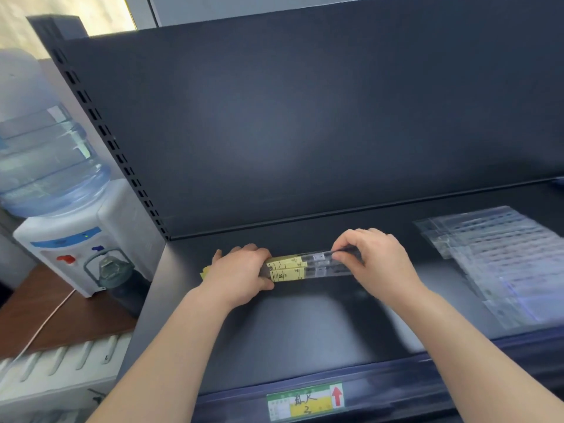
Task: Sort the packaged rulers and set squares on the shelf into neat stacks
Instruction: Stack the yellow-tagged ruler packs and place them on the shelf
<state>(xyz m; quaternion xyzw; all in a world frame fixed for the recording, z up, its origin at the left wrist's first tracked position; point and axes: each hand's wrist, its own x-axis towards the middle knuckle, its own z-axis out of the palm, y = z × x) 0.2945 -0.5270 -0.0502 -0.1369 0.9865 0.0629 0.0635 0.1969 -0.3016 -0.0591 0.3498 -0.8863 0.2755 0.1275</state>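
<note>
A bundle of packaged rulers, clear sleeves with yellow label cards, lies lengthwise on the dark shelf near its back left. My left hand grips the bundle's left end, fingers wrapped over the yellow cards. My right hand pinches the right end of the same bundle from above. To the right lies a fanned, blurred pile of clear packaged set squares, apart from both hands.
The shelf's dark back panel rises behind. A price label with a red arrow sits on the front rail. Left of the shelf stand a water dispenser with its bottle, a wooden table and a white radiator.
</note>
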